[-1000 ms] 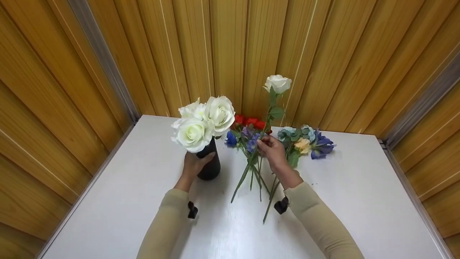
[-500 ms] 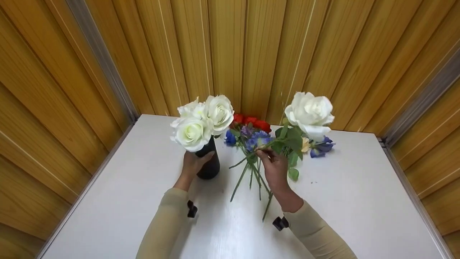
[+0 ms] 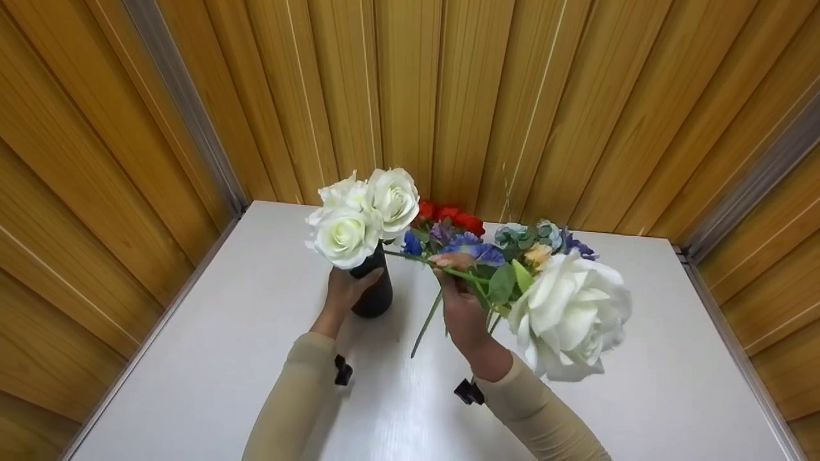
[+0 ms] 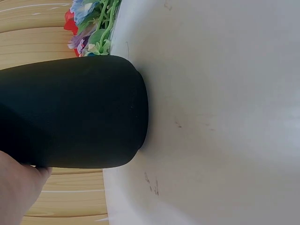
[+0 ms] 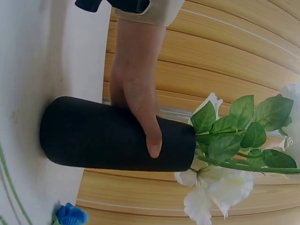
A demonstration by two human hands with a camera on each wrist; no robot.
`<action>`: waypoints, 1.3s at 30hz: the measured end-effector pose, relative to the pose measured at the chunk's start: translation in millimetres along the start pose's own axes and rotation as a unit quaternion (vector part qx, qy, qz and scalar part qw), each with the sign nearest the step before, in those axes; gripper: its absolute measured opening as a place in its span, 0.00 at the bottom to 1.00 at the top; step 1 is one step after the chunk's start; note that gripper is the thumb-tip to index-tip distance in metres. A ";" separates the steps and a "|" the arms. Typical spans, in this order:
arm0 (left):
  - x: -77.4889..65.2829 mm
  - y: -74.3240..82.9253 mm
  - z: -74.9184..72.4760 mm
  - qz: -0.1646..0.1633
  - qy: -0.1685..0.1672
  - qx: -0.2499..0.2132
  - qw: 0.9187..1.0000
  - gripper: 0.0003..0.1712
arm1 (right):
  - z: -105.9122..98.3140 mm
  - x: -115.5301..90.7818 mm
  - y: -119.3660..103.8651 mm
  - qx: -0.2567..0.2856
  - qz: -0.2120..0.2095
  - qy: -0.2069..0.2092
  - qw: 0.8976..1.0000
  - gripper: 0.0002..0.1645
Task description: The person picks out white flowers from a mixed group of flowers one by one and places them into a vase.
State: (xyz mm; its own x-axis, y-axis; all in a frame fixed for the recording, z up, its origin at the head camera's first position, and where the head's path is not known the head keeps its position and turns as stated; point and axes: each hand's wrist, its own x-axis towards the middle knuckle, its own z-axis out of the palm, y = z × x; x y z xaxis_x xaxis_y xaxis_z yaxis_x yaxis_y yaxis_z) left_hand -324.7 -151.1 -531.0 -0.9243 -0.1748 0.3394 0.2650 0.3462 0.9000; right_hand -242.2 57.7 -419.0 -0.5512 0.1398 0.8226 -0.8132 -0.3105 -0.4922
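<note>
A black vase stands upright on the white table, with several white flowers in its mouth. My left hand grips the vase's side, thumb across its front; the right wrist view shows that thumb plainly. Between the fingers of my right hand is the green stem of a white rose. This rose lies tilted, its big bloom toward the lower right and its stem end pointing left at the vase mouth. Whether the stem end touches the vase I cannot tell.
Behind my right hand lie red flowers, a blue flower and purple-blue flowers. Farther right are pale blue flowers and a peach flower. Wood-panelled walls border the table.
The white rose in my right hand has swung from upright to tilted, bloom coming down toward me and right, stem end turning toward the vase. My left hand and the vase stay put.
</note>
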 end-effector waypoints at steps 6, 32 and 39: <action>0.0 -0.5 4.6 0.008 -0.010 0.006 1.000 0.49 | 8.4 2.7 1.2 -0.011 0.028 -0.001 1.000 0.05; 2.3 3.0 10.1 -0.014 -0.005 -0.005 1.000 0.52 | 36.1 35.4 22.4 -0.279 0.199 -0.029 0.939 0.11; 0.6 4.6 9.3 -0.015 -0.015 -0.014 1.000 0.51 | 39.1 29.9 34.6 -0.264 0.179 -0.042 0.947 0.15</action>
State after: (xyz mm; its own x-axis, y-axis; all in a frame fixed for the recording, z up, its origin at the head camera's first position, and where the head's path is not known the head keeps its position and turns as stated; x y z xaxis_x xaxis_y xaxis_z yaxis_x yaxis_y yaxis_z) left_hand -326.6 -141.1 -529.2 -0.9396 -0.1559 0.3047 0.2452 0.3145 0.9170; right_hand -279.5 14.4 -400.3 -0.8102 0.0322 0.5853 -0.5695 0.1933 -0.7989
